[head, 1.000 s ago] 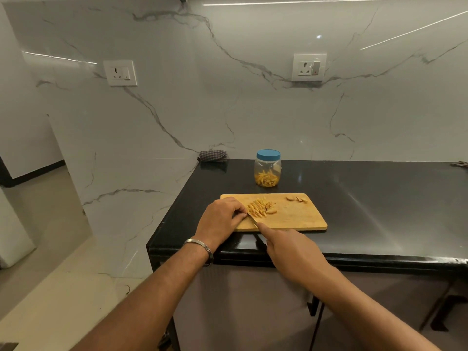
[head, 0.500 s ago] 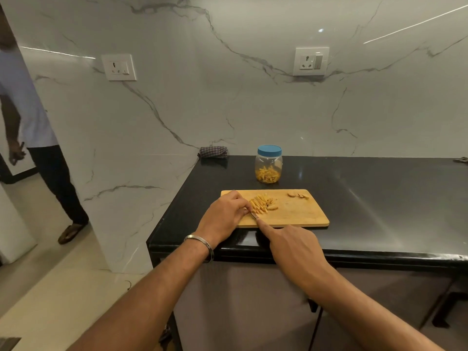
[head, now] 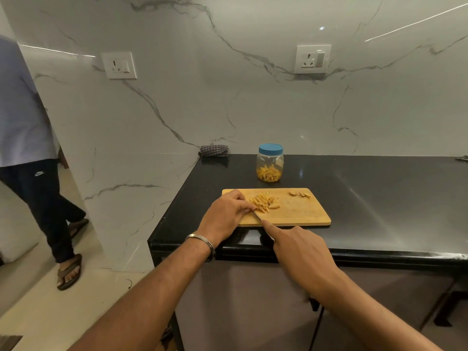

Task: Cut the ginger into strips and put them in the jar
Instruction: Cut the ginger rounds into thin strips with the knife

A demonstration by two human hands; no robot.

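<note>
A wooden cutting board (head: pixel 301 214) lies near the front edge of the black counter (head: pixel 379 198). A pile of ginger strips (head: pixel 263 202) sits on its left half, and a few ginger slices (head: pixel 300 194) lie at its far right. My left hand (head: pixel 225 215) curls over the board's left end, fingertips at the strips; whether it pinches a ginger piece is hidden. My right hand (head: pixel 298 247) grips a knife (head: pixel 257 215), index finger stretched along the blade, whose tip meets the pile. Behind the board stands a clear jar (head: pixel 270 163) with a blue lid, holding ginger strips.
A folded checked cloth (head: pixel 214 150) lies in the counter's back left corner against the marble wall. Another person (head: pixel 33 158) in dark trousers and sandals walks on the floor at the left. Two wall sockets sit above the counter.
The person at the left has stepped further into view. My hands and the knife stay at the ginger pile with only slight shifts.
</note>
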